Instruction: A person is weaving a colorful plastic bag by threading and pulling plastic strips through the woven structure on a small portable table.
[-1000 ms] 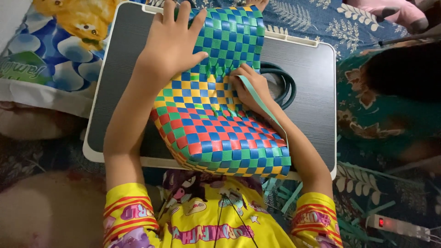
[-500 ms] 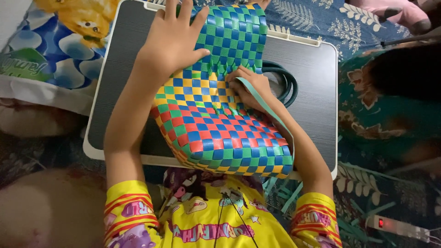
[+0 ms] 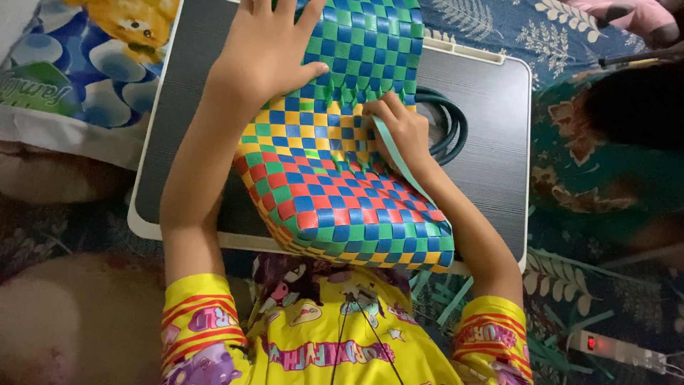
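Right hand [image 3: 400,128]: fingers curled together, pinching a pale green strip [image 3: 399,160] at the weave; the strip trails back along the wrist. Left hand [image 3: 269,53]: fingers spread apart, palm flat, pressing down the woven basket [image 3: 335,178], thumb pointing toward the right fingers. Basket lies under both hands, a checker of blue, green, yellow and red bands. Just beyond the right fingers, dark green handle loops [image 3: 449,125]. Beneath everything, a dark lap table [image 3: 491,142] with a pale rim.
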